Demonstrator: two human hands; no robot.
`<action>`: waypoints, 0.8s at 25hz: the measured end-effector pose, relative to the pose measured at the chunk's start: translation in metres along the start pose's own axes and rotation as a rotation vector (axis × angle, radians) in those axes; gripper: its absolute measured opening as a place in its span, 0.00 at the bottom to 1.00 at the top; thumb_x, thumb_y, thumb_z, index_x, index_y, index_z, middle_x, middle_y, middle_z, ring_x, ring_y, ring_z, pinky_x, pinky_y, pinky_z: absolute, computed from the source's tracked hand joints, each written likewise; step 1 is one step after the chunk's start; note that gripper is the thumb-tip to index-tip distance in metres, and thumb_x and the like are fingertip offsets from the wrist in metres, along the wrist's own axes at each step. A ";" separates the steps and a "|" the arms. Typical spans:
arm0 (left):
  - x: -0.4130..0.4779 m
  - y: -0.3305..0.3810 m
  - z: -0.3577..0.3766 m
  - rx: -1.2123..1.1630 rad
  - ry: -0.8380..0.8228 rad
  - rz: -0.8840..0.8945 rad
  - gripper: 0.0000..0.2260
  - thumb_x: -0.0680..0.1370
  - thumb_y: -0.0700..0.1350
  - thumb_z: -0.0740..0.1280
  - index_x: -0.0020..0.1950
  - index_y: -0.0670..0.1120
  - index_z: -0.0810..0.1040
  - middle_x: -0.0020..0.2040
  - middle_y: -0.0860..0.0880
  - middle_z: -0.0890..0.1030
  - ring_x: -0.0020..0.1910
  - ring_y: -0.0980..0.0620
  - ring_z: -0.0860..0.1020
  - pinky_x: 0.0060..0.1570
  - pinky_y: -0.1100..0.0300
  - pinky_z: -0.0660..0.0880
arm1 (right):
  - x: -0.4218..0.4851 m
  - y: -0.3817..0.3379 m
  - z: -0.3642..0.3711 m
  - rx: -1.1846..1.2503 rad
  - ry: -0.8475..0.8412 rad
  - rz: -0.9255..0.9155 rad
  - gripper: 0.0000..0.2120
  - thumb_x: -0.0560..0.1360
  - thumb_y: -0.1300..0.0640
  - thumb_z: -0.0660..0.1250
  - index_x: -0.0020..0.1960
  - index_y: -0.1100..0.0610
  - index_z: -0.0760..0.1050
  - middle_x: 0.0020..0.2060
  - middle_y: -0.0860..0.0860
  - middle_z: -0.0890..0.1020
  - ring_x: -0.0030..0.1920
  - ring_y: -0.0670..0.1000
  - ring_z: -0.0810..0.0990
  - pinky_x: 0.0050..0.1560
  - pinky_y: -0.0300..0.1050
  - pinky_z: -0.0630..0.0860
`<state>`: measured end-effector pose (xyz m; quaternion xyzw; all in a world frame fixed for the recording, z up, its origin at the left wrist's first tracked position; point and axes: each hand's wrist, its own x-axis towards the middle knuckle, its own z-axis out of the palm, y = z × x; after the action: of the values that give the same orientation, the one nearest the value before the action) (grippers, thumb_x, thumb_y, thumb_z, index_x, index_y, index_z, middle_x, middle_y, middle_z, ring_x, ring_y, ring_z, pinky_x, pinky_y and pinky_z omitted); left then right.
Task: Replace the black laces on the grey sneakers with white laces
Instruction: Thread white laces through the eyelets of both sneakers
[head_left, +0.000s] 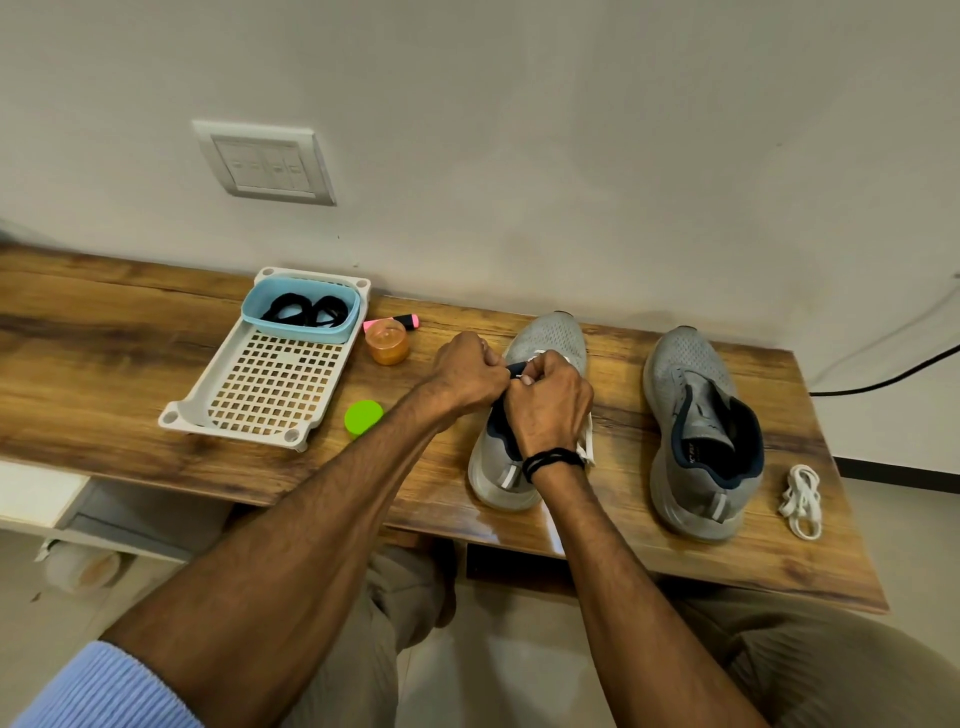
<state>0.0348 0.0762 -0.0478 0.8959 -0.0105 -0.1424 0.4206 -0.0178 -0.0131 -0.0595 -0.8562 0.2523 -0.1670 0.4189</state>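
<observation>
Two grey sneakers stand on the wooden table, toes toward the wall. Over the left sneaker (550, 338) both hands work close together. My left hand (467, 376) is curled at the shoe's left side, and my right hand (548, 405) pinches a white lace (589, 441) above the tongue; a strand hangs down the shoe's right side. The right sneaker (696, 431) has no lace, its tongue open. A bundled white lace (802, 499) lies at the table's right end. Two coiled black laces (306, 310) sit in a blue tub (265, 319).
The blue tub rests at the far end of a white perforated tray (270, 384) on the left. An orange jar (387, 343), a pink highlighter (405, 322) and a green lid (362, 417) lie between tray and shoes. A black cable (883, 382) runs at right.
</observation>
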 end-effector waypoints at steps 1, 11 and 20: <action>0.000 0.000 0.000 -0.017 -0.002 0.002 0.05 0.76 0.38 0.67 0.45 0.41 0.83 0.42 0.47 0.83 0.44 0.50 0.82 0.37 0.57 0.79 | 0.001 -0.001 -0.001 0.000 0.003 0.009 0.02 0.67 0.64 0.65 0.38 0.62 0.76 0.33 0.51 0.78 0.35 0.51 0.73 0.35 0.44 0.63; -0.001 -0.004 -0.002 -0.134 -0.056 -0.033 0.05 0.78 0.38 0.68 0.46 0.38 0.82 0.46 0.45 0.83 0.45 0.50 0.82 0.39 0.60 0.79 | 0.002 0.001 0.003 -0.046 -0.010 0.033 0.04 0.70 0.60 0.69 0.39 0.59 0.78 0.34 0.49 0.78 0.37 0.49 0.74 0.37 0.39 0.63; 0.002 -0.001 -0.005 -0.268 -0.175 -0.069 0.04 0.80 0.36 0.67 0.50 0.35 0.79 0.42 0.38 0.80 0.38 0.47 0.79 0.38 0.55 0.81 | 0.004 0.008 -0.001 -0.076 -0.069 -0.008 0.04 0.74 0.64 0.67 0.48 0.58 0.77 0.45 0.53 0.82 0.48 0.54 0.79 0.42 0.39 0.68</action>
<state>0.0381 0.0806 -0.0464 0.8157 0.0029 -0.2345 0.5288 -0.0172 -0.0200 -0.0652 -0.8777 0.2404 -0.1292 0.3938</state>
